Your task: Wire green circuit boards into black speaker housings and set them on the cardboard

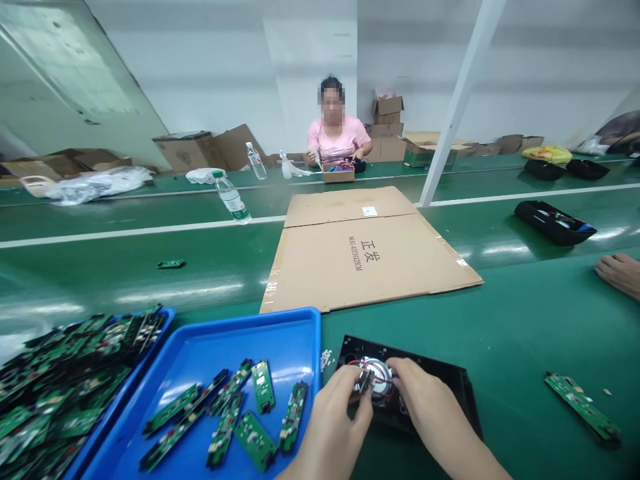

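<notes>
A black panel (445, 383) lies on the green table at the lower middle, with a round silver speaker (379, 375) and red wires on it. My left hand (340, 417) pinches a small dark part (365, 381) over the speaker's left side. At the speaker's right edge is my right hand (425, 400), its fingers bent together near the wires; whatever is between its fingertips is too small to make out. Small white bits (327, 360) lie just left of the panel.
A blue tray (250, 327) holds several green circuit boards; another heaped tray (100, 413) is farther left. One board (583, 407) lies at the right. Beyond are flat cardboard (325, 260), a bottle (233, 198), a black housing (554, 222), a seated person (337, 140) and another person's hand (620, 272).
</notes>
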### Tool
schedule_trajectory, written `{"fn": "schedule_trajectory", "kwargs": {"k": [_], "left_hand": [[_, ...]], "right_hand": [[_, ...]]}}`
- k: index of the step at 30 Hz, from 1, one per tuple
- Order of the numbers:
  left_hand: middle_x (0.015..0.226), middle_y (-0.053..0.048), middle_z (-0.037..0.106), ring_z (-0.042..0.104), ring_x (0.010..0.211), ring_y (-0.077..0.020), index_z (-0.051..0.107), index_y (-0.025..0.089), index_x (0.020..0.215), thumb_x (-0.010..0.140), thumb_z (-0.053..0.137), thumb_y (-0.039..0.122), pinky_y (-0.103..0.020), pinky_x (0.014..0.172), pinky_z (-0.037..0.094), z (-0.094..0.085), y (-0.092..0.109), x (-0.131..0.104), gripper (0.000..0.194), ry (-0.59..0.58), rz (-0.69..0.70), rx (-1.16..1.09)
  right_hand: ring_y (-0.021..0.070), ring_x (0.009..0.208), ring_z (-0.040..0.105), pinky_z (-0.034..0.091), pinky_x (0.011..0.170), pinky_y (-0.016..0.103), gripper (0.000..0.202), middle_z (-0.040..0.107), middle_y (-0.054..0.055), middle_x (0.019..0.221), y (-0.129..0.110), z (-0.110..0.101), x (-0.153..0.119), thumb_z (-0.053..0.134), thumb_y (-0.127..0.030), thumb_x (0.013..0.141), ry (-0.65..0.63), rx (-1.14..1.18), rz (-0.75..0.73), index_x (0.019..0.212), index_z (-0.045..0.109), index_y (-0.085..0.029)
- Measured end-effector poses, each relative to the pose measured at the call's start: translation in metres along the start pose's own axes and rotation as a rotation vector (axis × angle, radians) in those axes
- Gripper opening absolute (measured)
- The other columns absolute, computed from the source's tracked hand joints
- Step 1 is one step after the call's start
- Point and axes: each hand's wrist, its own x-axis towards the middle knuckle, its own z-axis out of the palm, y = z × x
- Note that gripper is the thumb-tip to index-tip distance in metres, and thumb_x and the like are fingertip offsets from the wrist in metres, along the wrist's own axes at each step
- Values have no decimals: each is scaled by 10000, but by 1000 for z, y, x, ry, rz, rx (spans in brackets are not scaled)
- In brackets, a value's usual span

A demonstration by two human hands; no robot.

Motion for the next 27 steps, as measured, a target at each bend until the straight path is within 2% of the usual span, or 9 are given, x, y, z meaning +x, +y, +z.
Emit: {"fn": "schedule_trajectory", "kwargs": {"k": [2,4,9,12,15,19,23,27], "left_hand": [[813,-6,687,675,693,-132,625,228,876,857,487,131,-176,599,580,-3,0,2,170,-7,1,27],[802,-4,691,684,687,-136,628,235,901,874,488,157,-180,602,584,-4,1,2,162,-11,-28,11],[853,-24,714,710,759,-169,626,239,963,909,495,205,-223,669,584,0,0,1,146,20,-37,27],[879,-32,716,707,794,-176,623,238,968,920,483,200,-236,697,572,3,-2,1,153,29,-2,77],[869,-24,711,701,778,-168,628,242,962,928,482,199,-225,688,562,6,-3,3,156,34,5,76],[900,-16,725,703,812,-161,643,249,982,929,505,200,-215,727,564,10,-6,2,156,46,1,50],[892,-23,735,702,792,-162,656,238,974,914,545,236,-214,710,581,13,-9,-1,126,66,-72,21],[877,-24,728,703,800,-174,671,239,948,892,573,284,-227,701,598,18,-6,-4,121,80,-183,-101]], "right_hand": [[134,677,626,444,547,196,251,647,14,849,4,6,1,400,-98,910,-54,-78,8,987,599,-230],[131,658,617,442,534,193,237,630,12,810,7,10,1,396,-84,898,-17,-72,-16,909,592,-218],[108,561,582,467,469,176,268,598,10,739,9,-1,-3,394,-256,995,216,240,-141,816,585,-200],[93,525,570,456,415,154,326,620,22,760,7,-8,-5,430,-356,1005,235,423,-145,800,624,-194],[92,534,599,488,437,136,269,648,15,758,4,-8,-8,478,-386,989,222,495,-140,888,640,-196],[90,566,616,512,507,148,156,646,-11,724,-3,0,-13,471,-270,992,359,323,-226,926,595,-203],[95,625,616,502,569,177,164,631,7,758,-6,12,-17,427,-117,963,450,115,-369,951,576,-184],[96,548,558,441,497,197,173,585,1,682,-8,19,-16,416,-101,954,512,38,-401,878,557,-166]]}}
